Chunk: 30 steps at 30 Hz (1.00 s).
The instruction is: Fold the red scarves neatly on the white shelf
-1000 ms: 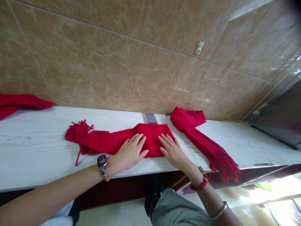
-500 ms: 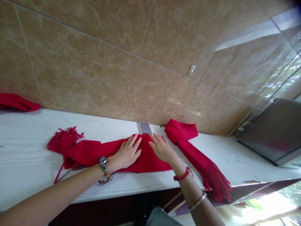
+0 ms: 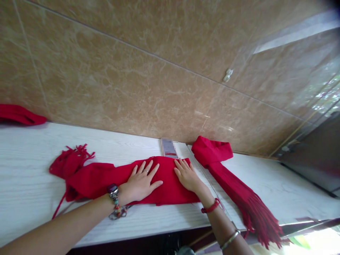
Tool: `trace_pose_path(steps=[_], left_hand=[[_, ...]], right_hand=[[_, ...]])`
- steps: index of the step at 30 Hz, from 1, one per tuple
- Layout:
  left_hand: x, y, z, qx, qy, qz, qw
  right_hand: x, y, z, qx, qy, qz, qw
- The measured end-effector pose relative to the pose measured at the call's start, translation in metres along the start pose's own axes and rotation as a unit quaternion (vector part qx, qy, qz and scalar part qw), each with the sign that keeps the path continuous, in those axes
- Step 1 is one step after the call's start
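Observation:
A red scarf [image 3: 170, 180] lies partly folded on the white wood-grain counter, its fringed end bunched up at the left. My left hand [image 3: 140, 182] rests flat across its middle with fingers spread. Near the scarf's right end, my right hand [image 3: 187, 175] is pressed flat on the cloth, fingers stretched out. Neither hand grips anything. To the right of that hand lies a second red scarf [image 3: 225, 180], folded over at the back, its long fringe hanging over the front edge.
The white counter [image 3: 29, 202] runs along a brown marbled tile wall [image 3: 127, 85]. A phone-like flat object [image 3: 168, 147], partly blurred, lies behind the scarf. More red cloth [image 3: 21, 115] sits at the far left. A dark grey box-like thing [image 3: 316, 156] stands at the right end.
My right hand moved up to the scarf's far edge, then slightly back toward me. My left hand shifted a little over the cloth. The camera view has tilted, and both hands stay flat.

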State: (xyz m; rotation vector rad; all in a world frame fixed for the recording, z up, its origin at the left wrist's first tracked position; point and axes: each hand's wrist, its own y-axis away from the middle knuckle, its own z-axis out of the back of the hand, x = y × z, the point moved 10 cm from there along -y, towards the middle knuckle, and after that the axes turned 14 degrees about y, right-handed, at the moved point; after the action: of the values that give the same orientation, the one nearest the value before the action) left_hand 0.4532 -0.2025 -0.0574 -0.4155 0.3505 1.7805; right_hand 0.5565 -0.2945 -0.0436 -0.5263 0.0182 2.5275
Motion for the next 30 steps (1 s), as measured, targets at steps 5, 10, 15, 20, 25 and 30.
trace_pose_path(steps=[5,10,15,20,25,30], left_hand=[[-0.002,0.003,0.001,0.002,0.010,-0.007,1.000],[0.007,0.009,0.014,0.015,0.031,-0.023,0.999],[0.053,0.032,0.060,-0.050,-0.016,0.047,0.998],[0.096,0.064,0.085,-0.038,-0.019,0.068,0.997],[0.133,0.092,0.103,-0.060,-0.031,0.120,0.990],[0.175,0.119,0.123,-0.098,-0.079,0.234,0.964]], right_hand=[[-0.021,0.005,-0.001,0.007,0.026,-0.074,0.997],[-0.011,0.008,0.033,-0.049,-0.034,-0.099,0.993],[0.079,0.020,0.089,-0.142,-0.145,0.076,0.976],[0.156,0.037,0.094,-0.088,-0.182,0.233,0.951],[0.182,0.037,0.091,-0.086,-0.173,0.285,0.939],[0.189,0.035,0.090,-0.163,-0.148,0.246,0.944]])
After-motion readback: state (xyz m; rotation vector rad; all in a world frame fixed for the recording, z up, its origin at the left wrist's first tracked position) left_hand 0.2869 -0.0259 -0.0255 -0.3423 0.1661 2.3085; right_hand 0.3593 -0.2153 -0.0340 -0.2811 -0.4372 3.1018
